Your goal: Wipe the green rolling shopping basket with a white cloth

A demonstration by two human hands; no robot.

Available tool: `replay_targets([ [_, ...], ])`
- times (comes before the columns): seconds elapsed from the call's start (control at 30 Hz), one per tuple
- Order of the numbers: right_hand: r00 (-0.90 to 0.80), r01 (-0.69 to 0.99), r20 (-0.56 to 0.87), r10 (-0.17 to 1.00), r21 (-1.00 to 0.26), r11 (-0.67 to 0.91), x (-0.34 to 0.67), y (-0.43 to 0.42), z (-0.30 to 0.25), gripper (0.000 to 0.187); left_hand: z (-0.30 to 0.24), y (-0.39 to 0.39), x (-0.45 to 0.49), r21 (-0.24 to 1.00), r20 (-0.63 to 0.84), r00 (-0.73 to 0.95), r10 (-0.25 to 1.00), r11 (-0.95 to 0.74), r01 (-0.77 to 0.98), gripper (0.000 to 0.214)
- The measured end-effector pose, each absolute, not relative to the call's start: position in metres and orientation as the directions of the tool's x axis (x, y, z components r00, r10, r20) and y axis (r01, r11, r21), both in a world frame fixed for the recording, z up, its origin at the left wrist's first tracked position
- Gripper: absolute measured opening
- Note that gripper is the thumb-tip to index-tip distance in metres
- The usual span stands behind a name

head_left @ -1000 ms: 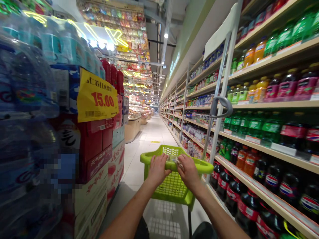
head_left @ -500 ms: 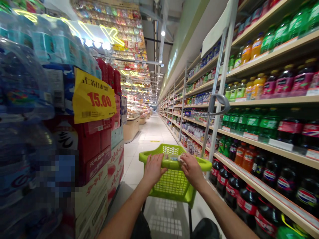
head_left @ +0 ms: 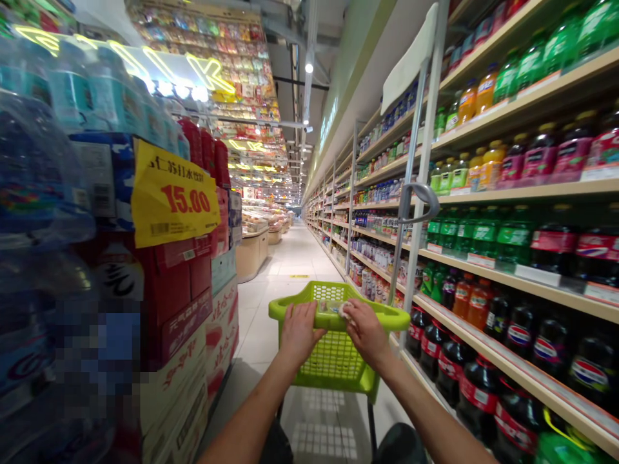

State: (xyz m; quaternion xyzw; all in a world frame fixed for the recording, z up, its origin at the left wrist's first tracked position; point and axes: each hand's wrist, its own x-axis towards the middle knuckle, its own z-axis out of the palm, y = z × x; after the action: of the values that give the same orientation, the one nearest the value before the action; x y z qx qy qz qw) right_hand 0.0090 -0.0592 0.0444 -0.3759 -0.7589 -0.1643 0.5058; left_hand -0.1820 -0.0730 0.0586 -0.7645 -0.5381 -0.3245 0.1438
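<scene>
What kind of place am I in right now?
Most likely a supermarket drinks aisle. Long shelves on the right hold rows of bottled soft drinks, a yellow price sign reads 15.00, and both hands grip a green shopping cart.

Bright, even light falls from round white ceiling spotlights (head_left: 309, 67) and glowing yellow neon lettering (head_left: 207, 71). Wide-angle distortion bends the frame edges; the clear plastic water bottles (head_left: 43, 193) at left look blurred, perhaps motion-smeared.
</scene>
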Motion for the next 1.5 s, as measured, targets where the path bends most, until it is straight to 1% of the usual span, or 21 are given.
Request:
replay_targets([
  [0.07, -0.158, 0.767, 0.892, 0.423, -0.159, 0.621, 0.031, -0.055, 0.046, 0.028, 0.059, -0.073, -0.183, 0.124, 0.657, 0.213, 0.723, -0.382, 0.916, 0.048],
  [0.17, 0.052, 0.831, 0.883, 0.466, -0.297, 0.470, 0.065, -0.050, 0.051, 0.029, 0.058, -0.074, -0.181, 0.126, 0.659, 0.211, 0.722, -0.382, 0.916, 0.047],
  [0.23, 0.113, 0.826, 0.867, 0.486, -0.354, 0.439, 0.060, -0.051, 0.053, 0.030, 0.057, -0.075, -0.178, 0.129, 0.657, 0.206, 0.725, -0.377, 0.917, 0.049],
  [0.3, 0.069, 0.792, 0.865, 0.497, -0.350, 0.500, 0.029, -0.055, 0.054, 0.029, 0.056, -0.075, -0.174, 0.125, 0.663, 0.202, 0.721, -0.372, 0.920, 0.049],
  [0.4, -0.138, 0.707, 0.871, 0.472, -0.247, 0.662, -0.027, -0.061, 0.055, 0.028, 0.056, -0.074, -0.171, 0.115, 0.667, 0.211, 0.714, -0.379, 0.918, 0.044],
  [0.47, -0.215, 0.681, 0.865, 0.453, -0.200, 0.705, -0.041, -0.061, 0.058, 0.029, 0.057, -0.074, -0.172, 0.111, 0.662, 0.221, 0.716, -0.386, 0.916, 0.042],
  [0.5, -0.213, 0.687, 0.865, 0.455, -0.198, 0.699, -0.038, -0.059, 0.060, 0.029, 0.058, -0.075, -0.173, 0.111, 0.658, 0.226, 0.718, -0.389, 0.915, 0.043],
  [0.57, -0.142, 0.728, 0.866, 0.480, -0.237, 0.643, -0.015, -0.055, 0.062, 0.029, 0.060, -0.076, -0.175, 0.114, 0.650, 0.229, 0.725, -0.391, 0.913, 0.045],
  [0.67, 0.028, 0.793, 0.846, 0.533, -0.343, 0.503, 0.028, -0.050, 0.066, 0.024, 0.060, -0.078, -0.175, 0.130, 0.638, 0.222, 0.737, -0.388, 0.913, 0.048],
  [0.73, 0.105, 0.798, 0.824, 0.557, -0.404, 0.447, 0.036, -0.051, 0.068, 0.024, 0.059, -0.078, -0.174, 0.154, 0.632, 0.211, 0.745, -0.388, 0.909, 0.049],
  [0.8, 0.113, 0.762, 0.813, 0.571, -0.439, 0.475, 0.023, -0.053, 0.070, 0.028, 0.059, -0.078, -0.170, 0.207, 0.636, 0.187, 0.749, -0.399, 0.893, 0.051],
  [0.87, 0.082, 0.689, 0.804, 0.588, -0.472, 0.550, -0.002, -0.054, 0.071, 0.031, 0.063, -0.076, -0.166, 0.310, 0.650, 0.142, 0.747, -0.431, 0.847, 0.052],
  [0.97, 0.068, 0.528, 0.763, 0.642, -0.574, 0.626, -0.036, -0.052, 0.073, 0.037, 0.075, -0.075, -0.155, 0.450, 0.669, 0.149, 0.728, -0.557, 0.698, 0.043],
  [1.03, 0.116, 0.432, 0.732, 0.671, -0.645, 0.630, -0.044, -0.050, 0.073, 0.042, 0.084, -0.074, -0.145, 0.468, 0.655, 0.210, 0.726, -0.608, 0.642, 0.039],
  [1.07, 0.144, 0.403, 0.728, 0.671, -0.662, 0.632, -0.044, -0.048, 0.072, 0.044, 0.087, -0.075, -0.139, 0.458, 0.636, 0.229, 0.737, -0.599, 0.657, 0.038],
  [1.17, 0.171, 0.421, 0.771, 0.613, -0.620, 0.662, -0.031, -0.046, 0.068, 0.047, 0.093, -0.076, -0.119, 0.382, 0.583, 0.227, 0.780, -0.510, 0.771, 0.035],
  [1.23, 0.160, 0.537, 0.815, 0.557, -0.545, 0.644, -0.017, -0.046, 0.064, 0.047, 0.093, -0.076, -0.109, 0.321, 0.589, 0.237, 0.773, -0.493, 0.809, 0.032],
  [1.3, 0.159, 0.702, 0.839, 0.520, -0.467, 0.538, -0.001, -0.047, 0.060, 0.045, 0.091, -0.075, -0.110, 0.255, 0.619, 0.278, 0.735, -0.522, 0.814, 0.027],
  [1.37, 0.119, 0.837, 0.842, 0.526, -0.370, 0.404, 0.015, -0.048, 0.055, 0.042, 0.087, -0.073, -0.126, 0.207, 0.650, 0.298, 0.699, -0.540, 0.816, 0.023],
  [1.43, 0.041, 0.903, 0.827, 0.561, -0.270, 0.333, 0.027, -0.050, 0.050, 0.040, 0.083, -0.069, -0.155, 0.210, 0.681, 0.246, 0.690, -0.506, 0.837, 0.023],
  [1.5, -0.021, 0.923, 0.815, 0.580, -0.207, 0.325, 0.032, -0.051, 0.046, 0.038, 0.080, -0.065, -0.187, 0.257, 0.712, 0.110, 0.693, -0.402, 0.879, 0.024],
])
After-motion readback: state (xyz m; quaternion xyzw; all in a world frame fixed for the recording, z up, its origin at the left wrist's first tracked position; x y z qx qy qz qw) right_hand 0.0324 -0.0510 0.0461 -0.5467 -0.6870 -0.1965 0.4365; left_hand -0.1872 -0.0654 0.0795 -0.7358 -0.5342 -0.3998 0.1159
